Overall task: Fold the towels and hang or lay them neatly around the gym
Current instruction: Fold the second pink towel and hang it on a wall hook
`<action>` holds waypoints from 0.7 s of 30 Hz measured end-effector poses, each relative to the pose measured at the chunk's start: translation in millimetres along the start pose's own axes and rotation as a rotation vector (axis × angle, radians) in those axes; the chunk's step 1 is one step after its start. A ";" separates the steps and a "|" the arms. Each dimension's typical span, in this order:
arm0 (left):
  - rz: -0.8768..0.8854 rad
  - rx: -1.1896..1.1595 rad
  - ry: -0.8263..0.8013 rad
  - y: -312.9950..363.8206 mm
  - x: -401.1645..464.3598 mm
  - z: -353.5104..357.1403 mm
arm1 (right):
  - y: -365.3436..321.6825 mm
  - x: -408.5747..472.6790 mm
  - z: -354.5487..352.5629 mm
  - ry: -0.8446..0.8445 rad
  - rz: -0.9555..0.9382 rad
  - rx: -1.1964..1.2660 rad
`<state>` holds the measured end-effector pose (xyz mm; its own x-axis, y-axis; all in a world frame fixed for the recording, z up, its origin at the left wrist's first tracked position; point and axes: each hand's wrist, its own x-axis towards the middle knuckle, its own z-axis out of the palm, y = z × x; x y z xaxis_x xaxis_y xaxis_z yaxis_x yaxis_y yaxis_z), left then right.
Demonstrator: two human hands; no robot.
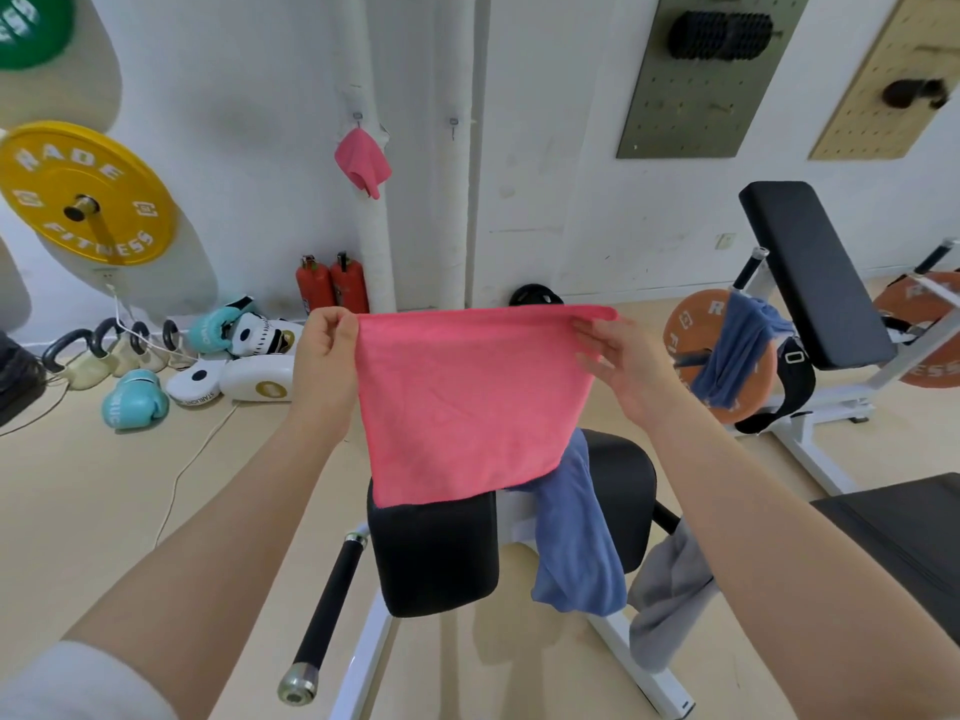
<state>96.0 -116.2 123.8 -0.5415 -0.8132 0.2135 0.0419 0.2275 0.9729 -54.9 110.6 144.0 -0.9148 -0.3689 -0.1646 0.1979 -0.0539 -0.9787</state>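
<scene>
- Head view: the pink towel (467,402) hangs spread in the air in front of the person, its top edge stretched level between both hands, its lower edge slanting down to the left and overlapping the black pad (434,553) of the white-framed bench (374,646) below.
- The left hand (324,350) pinches the towel's top left corner with curled fingers; the right hand (618,356) pinches the top right corner, where the cloth folds over the fingertips.
- A blue towel (576,543) drapes over the bench just right of the pink one, and a grey towel (670,589) hangs beside it further right.
- Open tan floor (130,491) lies to the left of the bench, crossed by a thin white cable (182,475).
- On the white wall, a second pink towel (362,163) hangs from a hook; another blue towel (737,350) lies over an orange weight plate (691,330) beside an inclined bench (810,272).
- Along the wall base: kettlebells (98,350), teal boxing gloves (135,397), two red extinguishers (332,285). A yellow plate (85,192) is mounted at left.
</scene>
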 end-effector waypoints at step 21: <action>-0.138 -0.081 -0.347 23.6 -45.2 -10.7 | 16.4 -89.9 138.1 -0.226 -0.094 -0.279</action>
<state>130.4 -79.8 138.1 -0.7983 -0.6000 0.0511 0.0080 0.0743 0.9972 79.3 14.8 159.7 -0.8174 -0.5716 -0.0717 -0.0154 0.1461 -0.9892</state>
